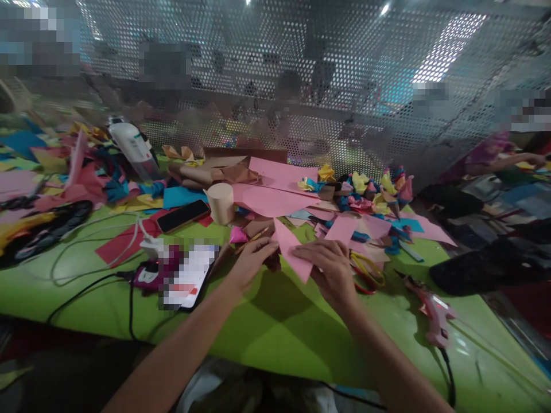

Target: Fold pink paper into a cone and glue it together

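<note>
A folded piece of pink paper [293, 252] is held just above the green table, between my two hands. My left hand [253, 261] pinches its left side with closed fingers, near a brown pencil-like stick [253, 236] and a small bright pink packet [238, 234]. On the paper's right side, my right hand [329, 267] grips the edge, fingers lying over the top and thumb hidden. Yellow-handled scissors [368, 272] lie right beside my right hand. Behind the paper stand a cream paper cup [221, 203] and large pink sheets [275, 198].
A pink glue gun [434, 315] lies at the right, its cord running off the front edge. Two phones, one dark [183, 216] and one lit [191, 278], sit left by a power strip [150, 275]. Paper flowers [374, 189] heap behind; a perforated metal screen [258, 74] rises beyond.
</note>
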Action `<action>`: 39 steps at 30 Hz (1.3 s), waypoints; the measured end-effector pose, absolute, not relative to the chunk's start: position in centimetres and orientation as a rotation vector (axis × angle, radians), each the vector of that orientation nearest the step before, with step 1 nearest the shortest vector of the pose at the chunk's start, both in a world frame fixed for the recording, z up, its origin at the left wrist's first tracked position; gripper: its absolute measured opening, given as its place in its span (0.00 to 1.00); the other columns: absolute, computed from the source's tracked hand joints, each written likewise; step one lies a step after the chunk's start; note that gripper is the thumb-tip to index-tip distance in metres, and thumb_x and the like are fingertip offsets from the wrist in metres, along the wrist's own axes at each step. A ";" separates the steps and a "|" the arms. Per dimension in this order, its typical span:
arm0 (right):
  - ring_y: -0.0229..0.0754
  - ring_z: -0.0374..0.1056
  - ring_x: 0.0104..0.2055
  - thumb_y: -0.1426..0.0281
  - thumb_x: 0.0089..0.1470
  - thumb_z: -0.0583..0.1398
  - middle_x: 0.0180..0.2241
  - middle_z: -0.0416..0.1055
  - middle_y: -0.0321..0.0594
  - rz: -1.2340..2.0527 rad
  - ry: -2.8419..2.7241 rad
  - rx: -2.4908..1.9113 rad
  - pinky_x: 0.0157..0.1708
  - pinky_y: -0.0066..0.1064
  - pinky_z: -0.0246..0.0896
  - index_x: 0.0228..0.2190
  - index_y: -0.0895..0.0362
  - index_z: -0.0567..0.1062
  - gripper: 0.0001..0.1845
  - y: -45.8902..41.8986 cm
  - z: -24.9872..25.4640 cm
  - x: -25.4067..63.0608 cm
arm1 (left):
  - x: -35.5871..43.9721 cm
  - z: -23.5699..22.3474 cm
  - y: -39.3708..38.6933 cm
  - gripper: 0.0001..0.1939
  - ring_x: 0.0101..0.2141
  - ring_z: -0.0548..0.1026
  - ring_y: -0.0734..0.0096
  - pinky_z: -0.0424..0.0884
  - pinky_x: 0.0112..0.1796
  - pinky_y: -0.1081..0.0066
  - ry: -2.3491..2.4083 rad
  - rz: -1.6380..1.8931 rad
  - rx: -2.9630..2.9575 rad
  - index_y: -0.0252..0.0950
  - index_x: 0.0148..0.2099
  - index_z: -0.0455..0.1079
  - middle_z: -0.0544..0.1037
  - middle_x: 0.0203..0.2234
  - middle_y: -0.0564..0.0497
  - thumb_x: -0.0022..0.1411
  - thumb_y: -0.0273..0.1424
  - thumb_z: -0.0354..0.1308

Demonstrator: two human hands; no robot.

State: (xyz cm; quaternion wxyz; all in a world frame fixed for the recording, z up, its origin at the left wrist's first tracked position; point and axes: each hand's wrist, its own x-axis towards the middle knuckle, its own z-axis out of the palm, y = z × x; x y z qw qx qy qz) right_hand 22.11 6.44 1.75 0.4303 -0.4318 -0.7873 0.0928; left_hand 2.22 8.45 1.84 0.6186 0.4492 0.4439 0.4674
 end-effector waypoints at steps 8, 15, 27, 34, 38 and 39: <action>0.46 0.73 0.31 0.58 0.42 0.71 0.28 0.81 0.37 1.160 -1.052 -1.038 0.36 0.40 0.68 0.29 0.51 0.83 0.12 8.0 1.2 22.4 | 0.9 2.4 9.0 0.16 0.43 0.75 0.64 0.70 0.43 0.68 1.050 1.222 1.307 0.38 0.40 0.76 0.79 0.39 0.48 0.60 0.45 0.59; 0.46 0.72 0.33 0.56 0.40 0.71 0.29 0.79 0.38 1.234 -1.099 -1.102 0.36 0.38 0.68 0.29 0.54 0.81 0.17 7.9 1.1 22.0 | 1.5 1.3 8.9 0.12 0.35 0.74 0.64 0.68 0.39 0.67 1.127 1.000 1.584 0.36 0.35 0.75 0.80 0.31 0.50 0.58 0.40 0.60; 0.41 0.68 0.35 0.58 0.46 0.69 0.32 0.74 0.37 0.995 -1.142 -1.149 0.37 0.34 0.64 0.37 0.54 0.75 0.18 8.3 0.7 22.6 | 1.8 0.9 8.9 0.10 0.30 0.67 0.72 0.63 0.34 0.72 1.178 1.085 1.531 0.36 0.32 0.69 0.70 0.26 0.54 0.60 0.38 0.56; 0.41 0.68 0.35 0.58 0.41 0.71 0.33 0.74 0.37 1.030 -1.065 -1.159 0.35 0.33 0.64 0.34 0.54 0.75 0.20 8.4 1.0 22.5 | 1.8 1.0 8.6 0.10 0.31 0.68 0.71 0.64 0.34 0.73 1.169 1.064 1.547 0.36 0.34 0.70 0.72 0.28 0.53 0.61 0.37 0.56; 0.38 0.64 0.29 0.58 0.42 0.71 0.27 0.70 0.33 1.035 -1.065 -1.167 0.30 0.31 0.61 0.30 0.54 0.73 0.18 8.3 1.0 22.5 | 1.8 1.3 8.5 0.08 0.31 0.69 0.71 0.64 0.34 0.73 1.195 1.082 1.588 0.36 0.33 0.69 0.73 0.28 0.53 0.61 0.34 0.55; 0.38 0.64 0.29 0.59 0.42 0.71 0.27 0.70 0.33 1.020 -1.069 -1.163 0.30 0.30 0.61 0.30 0.54 0.73 0.18 8.3 1.0 22.5 | 1.9 1.3 8.5 0.07 0.31 0.70 0.71 0.65 0.35 0.72 1.206 1.086 1.599 0.36 0.33 0.69 0.73 0.28 0.53 0.61 0.34 0.55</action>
